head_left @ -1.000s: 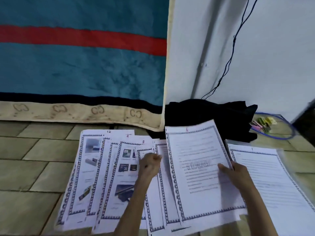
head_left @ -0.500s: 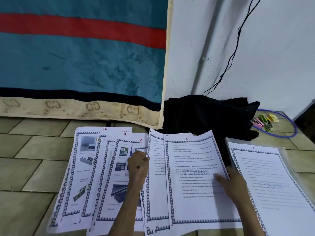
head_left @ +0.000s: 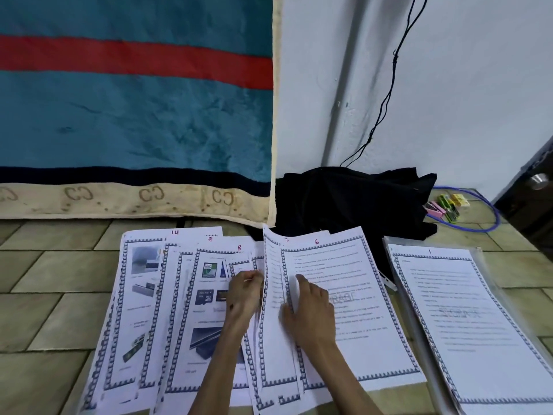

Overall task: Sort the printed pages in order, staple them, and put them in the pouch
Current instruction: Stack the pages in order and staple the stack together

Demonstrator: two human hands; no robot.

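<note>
Head view, looking down at a tiled floor (head_left: 54, 313). A fan of printed pages (head_left: 179, 310) lies spread across it, each sheet overlapping the next, with handwritten numbers at the top: 14 at the far left, then 9, 8, a partly hidden one that may be 7, and page 6 (head_left: 359, 295) on the right end of the fan. Apart from the fan, further right, page 1 (head_left: 466, 319) tops a separate stack that seems to lie on a clear plastic pouch (head_left: 490, 283); only the pouch's edges show.

The left hand (head_left: 244, 295) sits in the middle of the fan with its fingers curled, apparently pinching the edge of a sheet beside page 8. The right hand (head_left: 311, 310) rests on the left part of page 6, its fingers loosely spread and pressing on the paper. The sheet between the hands bows upward along its left edge.

Behind the pages are a hanging teal blanket (head_left: 134, 115), a heap of black cloth (head_left: 353, 199), a white wall with a cable, and some coloured clips (head_left: 446, 205) inside a blue cord loop.

Judging by how they curl, the pages are light, thin and floppy, and likely slide easily over one another. They are best taken by a side edge or corner, pinched between thumb and finger, with the other hand flat on the neighbours to keep the order. No stapler is visible.
</note>
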